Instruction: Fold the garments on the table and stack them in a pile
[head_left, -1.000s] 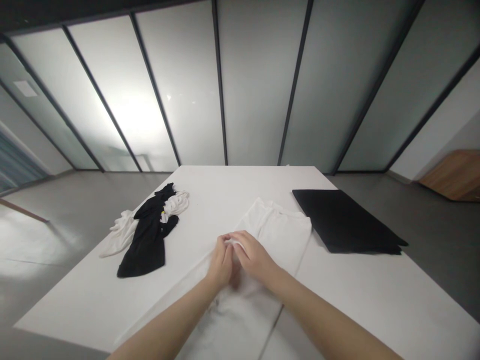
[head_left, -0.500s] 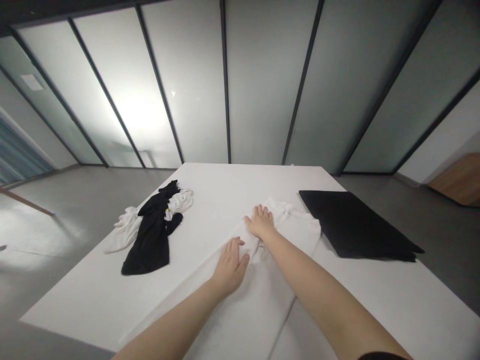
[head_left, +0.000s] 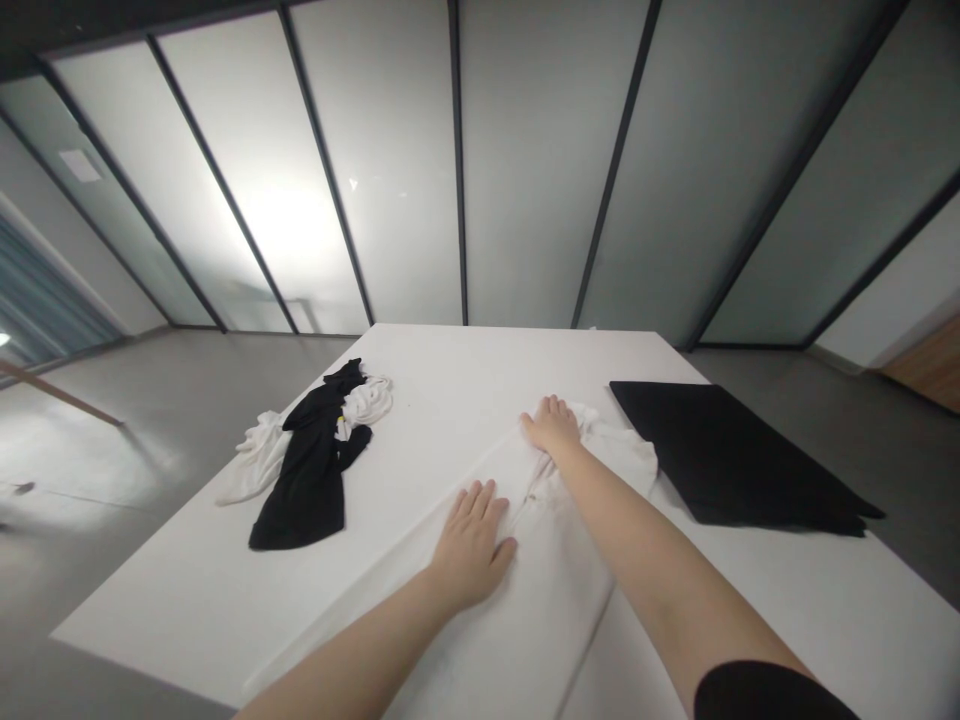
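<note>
While left hand (head_left: 471,548) lies flat | right hand (head_left: 553,428) unclenched | white garment (head_left: 551,570) (creased) beneath both

The desk (head_left: 480,370) stands on the floor (head_left: 202,385), with the glass wall (head_left: 532,170) behind its far edge. Along the left side of the desk lies a heap of clothes (head_left: 306,485), well apart from the garment (head_left: 555,580) in the middle. That garment runs from the near part of the desk toward its centre. On the right side lies a stack (head_left: 735,455), near the garment's far right corner and reaching the desk's right edge. Both hands rest on the garment: the left hand (head_left: 471,545) nearer, the right hand (head_left: 553,428) farther off and to the right.
</note>
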